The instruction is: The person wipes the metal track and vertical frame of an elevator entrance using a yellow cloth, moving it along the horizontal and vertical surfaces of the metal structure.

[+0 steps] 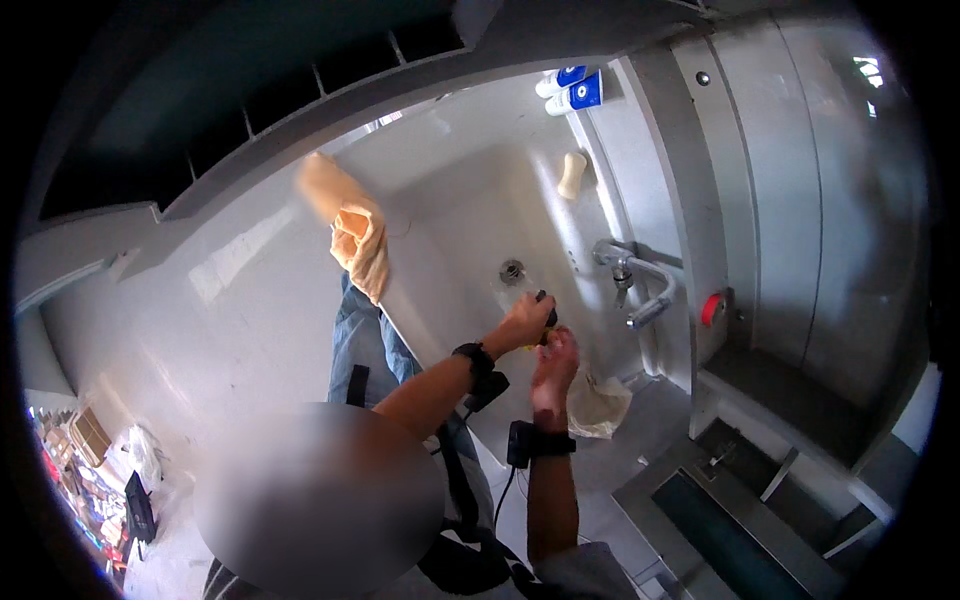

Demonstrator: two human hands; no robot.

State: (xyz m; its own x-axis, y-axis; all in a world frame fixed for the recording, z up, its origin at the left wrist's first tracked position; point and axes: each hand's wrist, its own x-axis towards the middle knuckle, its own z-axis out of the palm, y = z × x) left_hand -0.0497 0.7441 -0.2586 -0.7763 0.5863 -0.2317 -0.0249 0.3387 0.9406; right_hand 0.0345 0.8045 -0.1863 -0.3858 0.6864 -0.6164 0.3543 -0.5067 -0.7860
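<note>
Black, small item (549,309) sat in the left hand (522,322), over the white basin (440,250). Too small and partly covered, so couldn't pin down its kind. Left fingers looked closed round it. Right hand (556,362) was just beside, nearer the wearer, fingers bent; couldn't tell if it gripped anything. A yellow bit (530,348) showed by the 2 hands, also unclear.

Step in hand, my read: 2-handed work on the black item, near the drain (512,272). Next move called for a steady left grip and careful right fingers.

Around it: chrome mixer tap (650,300) to the right, cream sponge (571,176) beyond it, off-white cloth (600,405) near the right hand.
</note>
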